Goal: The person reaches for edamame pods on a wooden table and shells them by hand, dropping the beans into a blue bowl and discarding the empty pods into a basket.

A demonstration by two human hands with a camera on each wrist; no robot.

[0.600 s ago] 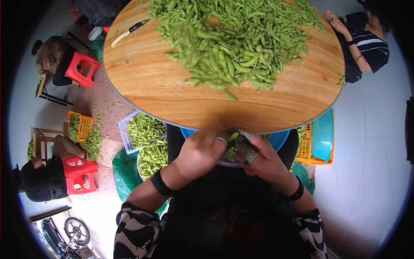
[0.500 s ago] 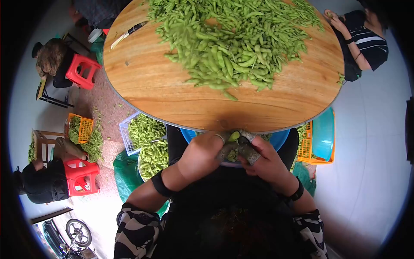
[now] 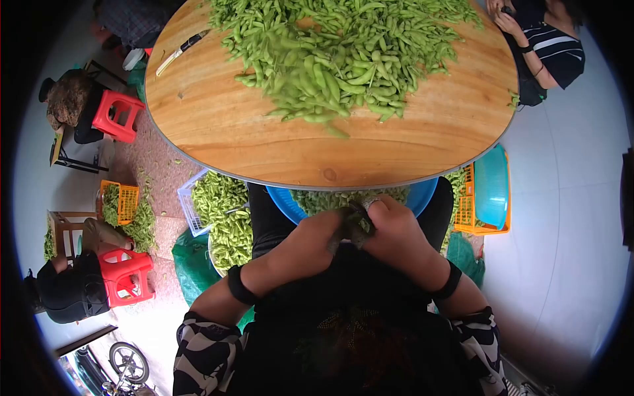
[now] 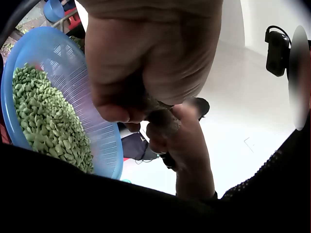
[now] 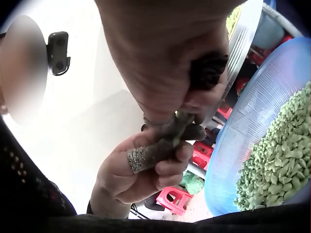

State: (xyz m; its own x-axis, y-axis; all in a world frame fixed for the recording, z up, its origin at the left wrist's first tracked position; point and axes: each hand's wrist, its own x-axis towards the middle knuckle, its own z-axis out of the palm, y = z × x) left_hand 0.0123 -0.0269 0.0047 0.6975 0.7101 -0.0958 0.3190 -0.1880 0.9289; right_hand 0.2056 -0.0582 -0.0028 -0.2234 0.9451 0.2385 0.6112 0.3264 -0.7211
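Observation:
My left hand (image 3: 310, 241) and right hand (image 3: 397, 234) meet in front of my body, just past the table edge. Worn grey covers sit on some fingers, one of them a finger sleeve (image 5: 138, 159) on my left hand. Between the fingertips a green soybean pod (image 5: 181, 120) shows in the right wrist view, pinched by both hands and mostly hidden. A black piece (image 5: 209, 72) is tucked in my right palm; its kind is unclear. Below and ahead of the hands stands a blue mesh basket (image 4: 104, 145) with many shelled green beans (image 4: 51, 121).
A round wooden table (image 3: 218, 125) bears a large heap of soybean pods (image 3: 343, 59) and a knife (image 3: 181, 53). At left are a pod-filled white crate (image 3: 189, 204) and red stools (image 3: 125, 277). An orange crate (image 3: 469, 204) stands at right. Other people sit around.
My hands have turned and closed in, covering the pod that showed bright green between the fingers. In the head view the table has shifted up and left, uncovering more of the blue basket.

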